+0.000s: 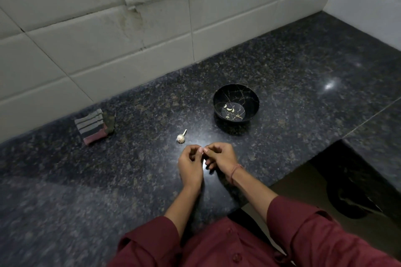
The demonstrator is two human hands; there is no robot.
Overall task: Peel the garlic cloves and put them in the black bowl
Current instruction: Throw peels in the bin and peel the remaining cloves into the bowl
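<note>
Counter (282, 71): dark granite.
Hands: our left hand (190, 163) and right hand (220, 156) pinch one clove (202, 151).
Risk: slick skin; it could shoot past the black bowl (217, 102).

I wear a dark maroon shirt (206, 249) with matching round buttons (236, 257) down its front. The left sleeve (149, 243) and the right sleeve (303, 221) both end in loose folded cuffs well behind each grip, leaving my forearms bare. Just behind my right grip (219, 156), a thin reddish thread band (235, 171) circles the wrist.
</note>
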